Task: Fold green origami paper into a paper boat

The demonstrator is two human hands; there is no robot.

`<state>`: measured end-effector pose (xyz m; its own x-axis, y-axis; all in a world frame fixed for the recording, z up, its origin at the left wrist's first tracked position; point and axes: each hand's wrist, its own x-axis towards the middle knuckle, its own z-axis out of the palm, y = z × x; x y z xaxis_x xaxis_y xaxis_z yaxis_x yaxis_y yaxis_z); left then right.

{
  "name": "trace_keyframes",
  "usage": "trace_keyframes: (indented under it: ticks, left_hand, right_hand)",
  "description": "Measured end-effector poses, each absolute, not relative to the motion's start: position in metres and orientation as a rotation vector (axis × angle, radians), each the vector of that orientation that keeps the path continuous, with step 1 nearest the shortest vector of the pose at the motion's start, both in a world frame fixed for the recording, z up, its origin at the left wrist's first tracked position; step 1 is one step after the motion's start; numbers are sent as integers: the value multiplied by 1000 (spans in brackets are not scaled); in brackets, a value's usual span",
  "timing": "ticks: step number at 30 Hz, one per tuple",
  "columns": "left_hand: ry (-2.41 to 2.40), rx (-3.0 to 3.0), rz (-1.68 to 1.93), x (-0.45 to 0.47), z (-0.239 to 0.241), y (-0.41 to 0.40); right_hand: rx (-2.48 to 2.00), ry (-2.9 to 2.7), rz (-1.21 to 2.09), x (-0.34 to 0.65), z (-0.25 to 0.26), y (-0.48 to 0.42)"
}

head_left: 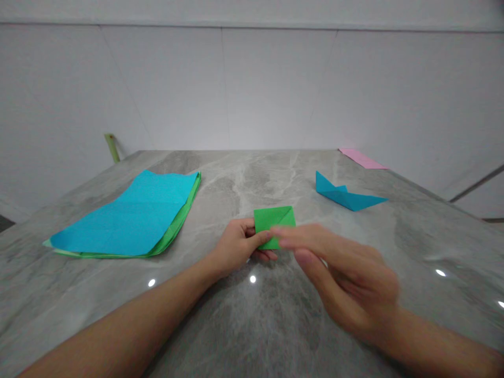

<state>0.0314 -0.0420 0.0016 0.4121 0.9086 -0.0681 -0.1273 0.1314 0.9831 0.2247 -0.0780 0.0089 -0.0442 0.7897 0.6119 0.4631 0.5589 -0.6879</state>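
Right hand (pixel 342 278) is a blur touching the little folded green paper (pixel 274 218), can't tell if it's gripping; left hand (pixel 238 247) pinches its edge above the marble counter (pixel 236 178). Light, soft stuff, so hold it by the edges.

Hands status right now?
Left hand: closed, holding folded green paper.
Right hand: open, fingertips on that paper, slightly blurred.
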Motion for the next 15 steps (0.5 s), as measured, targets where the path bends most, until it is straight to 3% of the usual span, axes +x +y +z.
trace_keyframes:
  ticks: [2,6,8,15]
  left_hand:
    - [841,1171,930,31,2,-42]
    - [862,1142,922,31,4,-44]
    - [869,1137,907,31,5,-45]
    - [867,1143,873,40,0,-43]
  right_hand:
    - [-1105,-1519,510,222,12,-64]
    - [-1152,-1315,1220,212,13,-40]
    - [-1131,-1273,1426,207,11,-36]
    - [-1160,-1208,1465,214,7,-33]
